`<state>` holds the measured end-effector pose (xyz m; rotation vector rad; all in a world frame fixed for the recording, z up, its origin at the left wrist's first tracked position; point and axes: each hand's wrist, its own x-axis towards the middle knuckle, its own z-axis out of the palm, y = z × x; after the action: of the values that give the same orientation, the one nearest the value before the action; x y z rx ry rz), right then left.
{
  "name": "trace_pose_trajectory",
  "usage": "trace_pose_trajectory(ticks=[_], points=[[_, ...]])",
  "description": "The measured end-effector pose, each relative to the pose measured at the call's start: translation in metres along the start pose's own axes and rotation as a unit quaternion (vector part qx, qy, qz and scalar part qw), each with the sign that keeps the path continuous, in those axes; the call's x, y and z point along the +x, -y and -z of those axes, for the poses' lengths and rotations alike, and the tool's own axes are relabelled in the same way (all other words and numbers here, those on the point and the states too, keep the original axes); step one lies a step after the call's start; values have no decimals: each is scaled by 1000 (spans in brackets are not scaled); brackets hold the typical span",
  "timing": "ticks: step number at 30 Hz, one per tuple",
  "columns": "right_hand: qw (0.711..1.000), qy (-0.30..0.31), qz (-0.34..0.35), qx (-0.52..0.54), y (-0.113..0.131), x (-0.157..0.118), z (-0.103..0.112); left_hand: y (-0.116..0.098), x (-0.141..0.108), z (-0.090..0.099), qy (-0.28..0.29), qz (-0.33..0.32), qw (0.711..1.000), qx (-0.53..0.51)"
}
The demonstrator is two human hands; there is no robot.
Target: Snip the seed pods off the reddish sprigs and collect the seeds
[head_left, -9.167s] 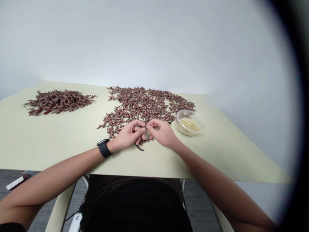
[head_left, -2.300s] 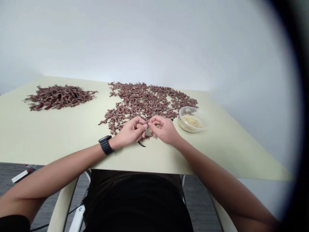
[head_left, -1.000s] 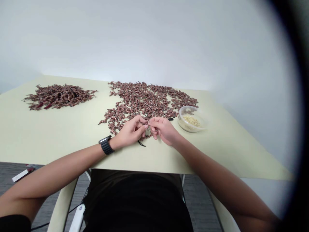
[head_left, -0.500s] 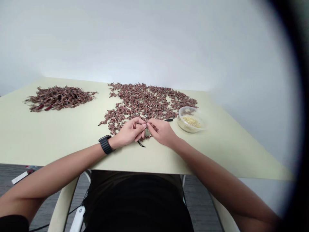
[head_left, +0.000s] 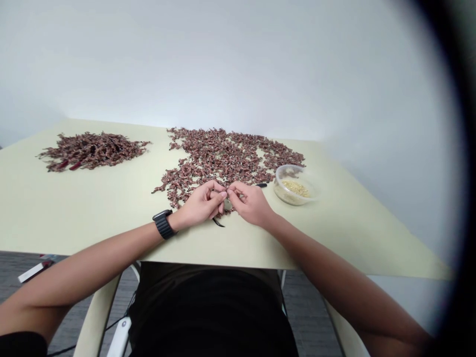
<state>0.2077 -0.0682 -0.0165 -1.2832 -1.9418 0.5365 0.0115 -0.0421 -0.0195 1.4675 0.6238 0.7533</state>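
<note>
From the head view, our left hand [head_left: 199, 202] and right hand [head_left: 251, 203] were together, their fingertips pinching a small greyish piece [head_left: 227, 205] over the near edge of a spread of reddish-brown twisted scraps [head_left: 223, 158] (our fingers hid most of it, so we could not tell what it was). The scraps were too small to make out. A thin black curved strip [head_left: 218, 223] lay just below the hands, with a denser heap [head_left: 91, 151] well to the left and a clear plastic tub [head_left: 293, 186] of pale grains [head_left: 295, 187] to the right.
</note>
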Motion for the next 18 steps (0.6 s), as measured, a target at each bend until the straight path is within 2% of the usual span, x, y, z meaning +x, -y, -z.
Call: trace_pose_trajectory(ticks=[4, 7, 9, 11, 13, 14, 15, 18], points=[[996, 12, -42, 80, 1, 0, -1, -2, -1, -3, -2, -8, 1000, 23], [975, 37, -95, 198, 1, 2, -1, -1, -2, -2, -9, -37, 997, 68], [943, 65, -143, 295, 1, 4, 0, 0, -3, 0, -12, -63, 991, 116], [897, 99, -192, 385, 0, 7, 2, 0, -4, 1, -13, -83, 983, 161], [866, 118, -215, 435, -1, 9, 2, -1, -3, 2, -18, -87, 981, 172], [867, 119, -212, 435, -2, 10, 2, -1, -3, 2, -21, -81, 983, 161], [880, 114, -199, 416, -2, 9, 1, -2, -2, 2, -22, -71, 987, 140], [957, 63, -117, 258, -3, 6, 0, -3, 1, 1, -13, -29, 998, 59]])
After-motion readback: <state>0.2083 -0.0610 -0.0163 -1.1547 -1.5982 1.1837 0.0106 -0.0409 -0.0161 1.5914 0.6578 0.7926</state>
